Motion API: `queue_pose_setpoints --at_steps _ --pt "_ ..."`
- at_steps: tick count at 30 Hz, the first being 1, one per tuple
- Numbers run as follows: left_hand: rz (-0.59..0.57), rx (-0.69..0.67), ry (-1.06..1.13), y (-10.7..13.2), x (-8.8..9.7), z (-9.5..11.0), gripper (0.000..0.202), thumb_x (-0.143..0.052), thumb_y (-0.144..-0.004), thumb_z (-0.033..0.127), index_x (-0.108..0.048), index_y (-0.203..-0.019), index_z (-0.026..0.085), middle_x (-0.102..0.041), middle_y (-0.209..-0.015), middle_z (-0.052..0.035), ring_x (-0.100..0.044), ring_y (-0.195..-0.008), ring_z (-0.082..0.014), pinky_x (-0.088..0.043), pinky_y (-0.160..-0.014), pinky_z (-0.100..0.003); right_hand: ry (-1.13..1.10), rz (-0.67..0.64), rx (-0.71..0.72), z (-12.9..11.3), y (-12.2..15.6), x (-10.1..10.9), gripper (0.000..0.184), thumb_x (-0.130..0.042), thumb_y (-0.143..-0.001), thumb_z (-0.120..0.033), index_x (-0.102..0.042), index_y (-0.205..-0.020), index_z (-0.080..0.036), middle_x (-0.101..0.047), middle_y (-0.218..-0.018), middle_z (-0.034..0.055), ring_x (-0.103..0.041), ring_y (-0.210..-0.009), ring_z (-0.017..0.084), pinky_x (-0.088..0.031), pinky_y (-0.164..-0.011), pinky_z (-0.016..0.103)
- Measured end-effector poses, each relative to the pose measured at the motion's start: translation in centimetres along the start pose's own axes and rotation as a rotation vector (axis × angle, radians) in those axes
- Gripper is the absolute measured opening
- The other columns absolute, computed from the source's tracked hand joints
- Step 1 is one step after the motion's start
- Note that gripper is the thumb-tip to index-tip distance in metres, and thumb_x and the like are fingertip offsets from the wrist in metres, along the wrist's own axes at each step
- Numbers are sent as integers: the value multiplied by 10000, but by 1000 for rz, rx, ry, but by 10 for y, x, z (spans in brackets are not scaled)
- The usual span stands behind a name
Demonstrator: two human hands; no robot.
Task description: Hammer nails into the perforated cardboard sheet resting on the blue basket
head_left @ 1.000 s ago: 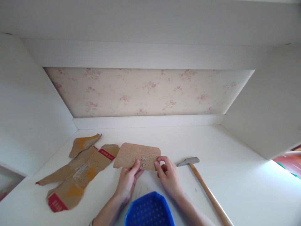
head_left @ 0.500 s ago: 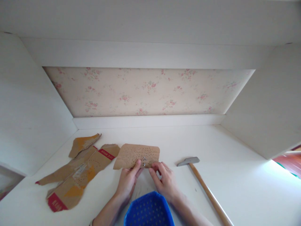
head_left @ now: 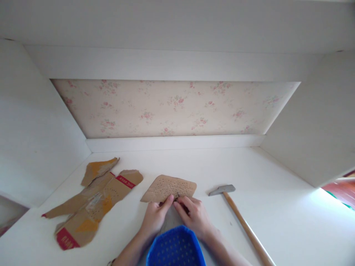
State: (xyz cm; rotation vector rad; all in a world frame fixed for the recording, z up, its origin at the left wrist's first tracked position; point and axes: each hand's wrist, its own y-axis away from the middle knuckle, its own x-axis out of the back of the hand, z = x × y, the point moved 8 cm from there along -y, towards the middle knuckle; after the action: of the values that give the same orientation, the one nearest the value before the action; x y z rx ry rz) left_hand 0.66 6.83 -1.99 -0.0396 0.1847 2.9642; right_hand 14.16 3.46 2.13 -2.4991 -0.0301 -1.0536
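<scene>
A tan piece of cardboard dotted with small punched holes is tilted up before me. My left hand grips its lower edge, thumb on the face and fingers behind. My right hand is closed in a pinch at the same edge, close to the left thumb. Small dark bits show on the cardboard by the fingertips, too small to name. Whatever the right fingers hold is hidden. Just below both hands is a blue plastic basket with a perforated bottom.
Right of my hands lies a hammer with a grey head and wooden handle. Torn cardboard with red and orange print lies on the left of the white surface. White side panels and a floral-patterned back wall enclose it.
The cardboard has shifted right and slightly toward me and turned clockwise. Both hands have come closer together, and the shiny small bits seen on it before are now mostly covered by my fingers.
</scene>
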Motion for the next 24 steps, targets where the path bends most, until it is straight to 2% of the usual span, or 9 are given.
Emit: queue_pose_setpoints --at_steps 10,16,19,24 --pt "-26 15 -60 0 0 -3 463 -662 -814 528 -764 -1020 126 -750 -1060 -141 -653 -1120 -297 -462 -1027 -383 33 -15 9 -1 -1 -2 298 -445 -1000 -314 -553 -742 -213 -607 -646 -13 -564 -566 117 -354 -548 227" --pt "40 26 -158 2 3 -3 451 -629 -826 538 -775 -976 138 -758 -1016 -145 -659 -1110 -306 -470 -1014 -388 37 17 15 0 -1 0 317 -440 -992 -284 -529 -695 -215 -575 -616 -15 -530 -543 117 -329 -537 243" --pt "93 33 -199 3 6 -4 472 -623 -825 540 -761 -1027 137 -768 -954 -140 -661 -1107 -311 -464 -1019 -399 32 43 26 1 0 1 316 -446 -982 -277 -510 -679 -217 -559 -610 -15 -515 -542 119 -324 -543 251" --pt "131 11 -223 5 7 1 482 -603 -833 540 -752 -1045 133 -743 -1059 -145 -609 -1190 -314 -416 -1070 -420 7 67 59 -1 1 2 298 -442 -975 -258 -492 -684 -222 -532 -604 -26 -499 -543 117 -326 -547 251"
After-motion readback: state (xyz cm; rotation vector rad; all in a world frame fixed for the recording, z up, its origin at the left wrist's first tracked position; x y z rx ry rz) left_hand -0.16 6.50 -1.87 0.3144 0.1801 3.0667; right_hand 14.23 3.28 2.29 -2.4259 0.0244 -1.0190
